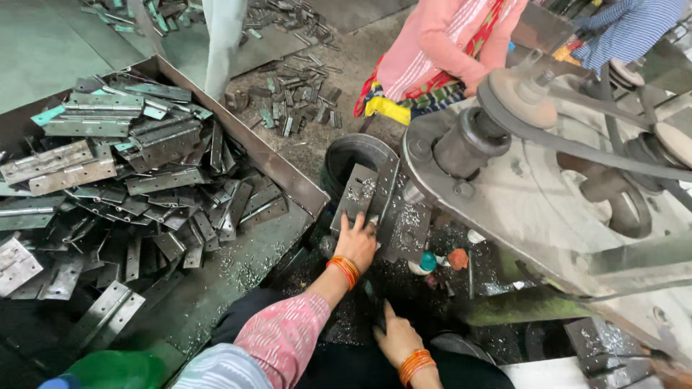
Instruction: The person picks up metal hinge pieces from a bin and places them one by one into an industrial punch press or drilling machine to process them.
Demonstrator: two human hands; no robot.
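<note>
Item, my left hand (355, 243): fingers closed over the lower edge of a flat grey steel hinge plate (358, 194), punched with holes and dusted with bright swarf, which leans upright against the perforated steel bracket (393, 189) at the machine's front; I judge this piece to be in work, neither finished nor put aside. Item, my right hand (396, 336): fingers spread flat, holding nothing, resting on the dark, filings-strewn bed just below. Item, orange bangles on both wrists. Item, the large rusty sheet-metal tray (285, 169) to my left, heaped with grey steel hinges (137, 180), some tinted green; whether these are done or waiting I cannot tell, but the heap is large. Item, further loose hinges (292, 101) scattered on the floor beyond. Item, the belt-driven machine (548, 173) at right, pulley and belt showing. Item, a person in pink sleeve (447, 43) seated opposite, and a blue-striped sleeve (627, 29) at the far corner.
</note>
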